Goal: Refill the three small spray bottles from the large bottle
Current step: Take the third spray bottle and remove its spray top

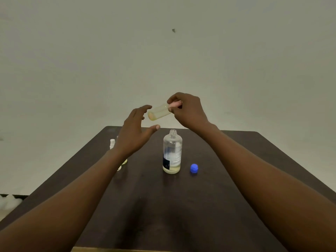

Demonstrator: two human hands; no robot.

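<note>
The large clear bottle (172, 153) stands uncapped in the middle of the dark table (163, 206), with a little yellowish liquid at its bottom. Its blue cap (194, 168) lies just to its right. My right hand (189, 110) pinches the top end of a small spray bottle (159, 112), held sideways in the air above the large bottle, with yellowish liquid inside. My left hand (135, 132) hovers just left of it, fingers spread, touching nothing. Two other small bottles (122, 163) sit mostly hidden behind my left forearm. A small white spray top (112, 143) stands farther back.
A plain pale wall rises behind the table. Some white lumps (9, 202) lie on the floor at the lower left. The table's far edge lies just behind the bottles.
</note>
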